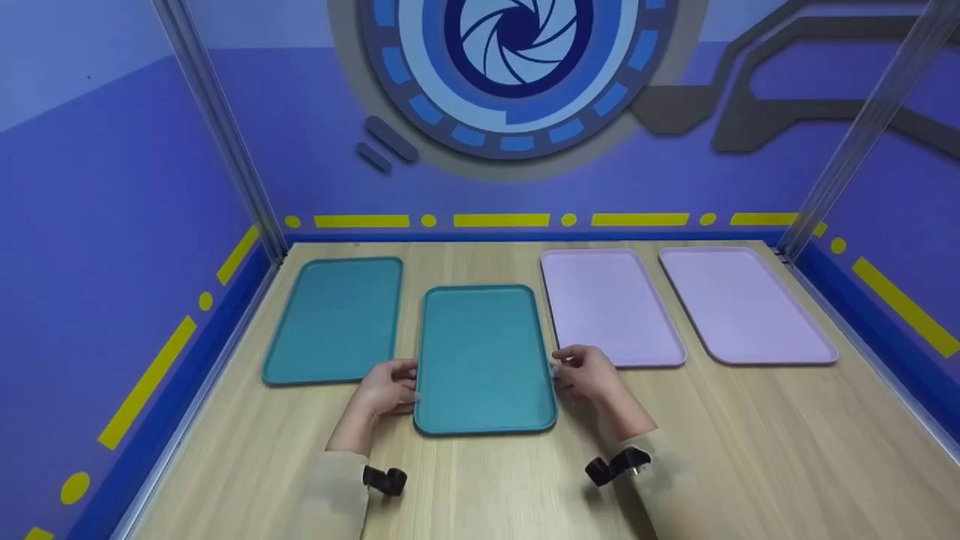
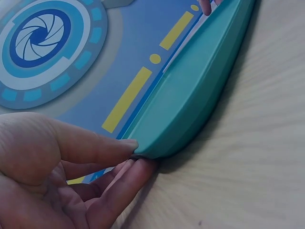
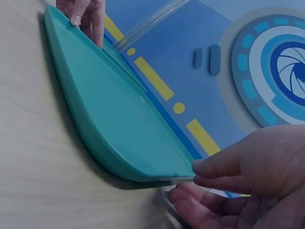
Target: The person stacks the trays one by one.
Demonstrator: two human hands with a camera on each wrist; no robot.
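A teal rectangular tray with a low raised rim lies lengthwise in the middle of the wooden table. The left hand pinches its left edge; in the left wrist view the thumb presses the rim from above with the fingers underneath. On the opposite edge is the right hand, and in the right wrist view its thumb meets the rim while the curled fingers sit below. A small blurred grey shape shows by those fingers. The tray's underside is hidden.
Another teal tray lies at the left, close to the left hand. Two lilac trays, a nearer one and a far-right one, lie on the right. Blue printed walls enclose the table, with metal posts at the corners.
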